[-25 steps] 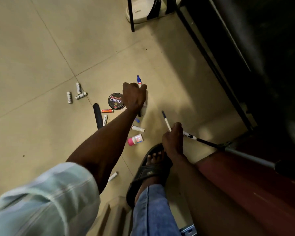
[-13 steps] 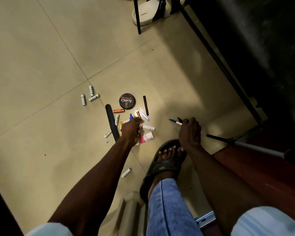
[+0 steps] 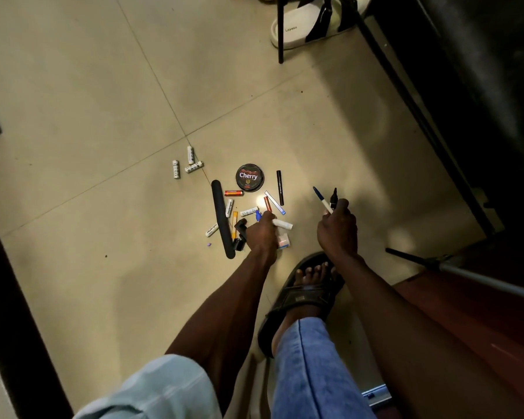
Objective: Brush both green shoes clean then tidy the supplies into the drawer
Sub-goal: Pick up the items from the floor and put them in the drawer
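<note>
Now gathering scattered supplies off the tiled floor (image 3: pixel 73 101), with neither the green shoes nor the drawer in view.

Just below the round Cherry polish tin (image 3: pixel 250 177), whose flat glossy lid faces up, the left hand (image 3: pixel 262 232) curls over a white marker (image 3: pixel 283 224) in the thick of the clutter, likely to scoop it up; what else its fingers enclose I cannot tell. To the tin's right, the right hand (image 3: pixel 336 228) pinches 2 slim pens (image 3: pixel 325 201) upright in a bundle, probably so collected items stay together for 1 trip. Left of the tin lie 3 white cylindrical batteries (image 3: pixel 189 164), apart from the pile; a long matte black stick (image 3: pixel 223 219) lies below-left of it, and a red battery (image 3: pixel 233 193) sits just under its rim. Most supplies are not yet picked up.
</note>
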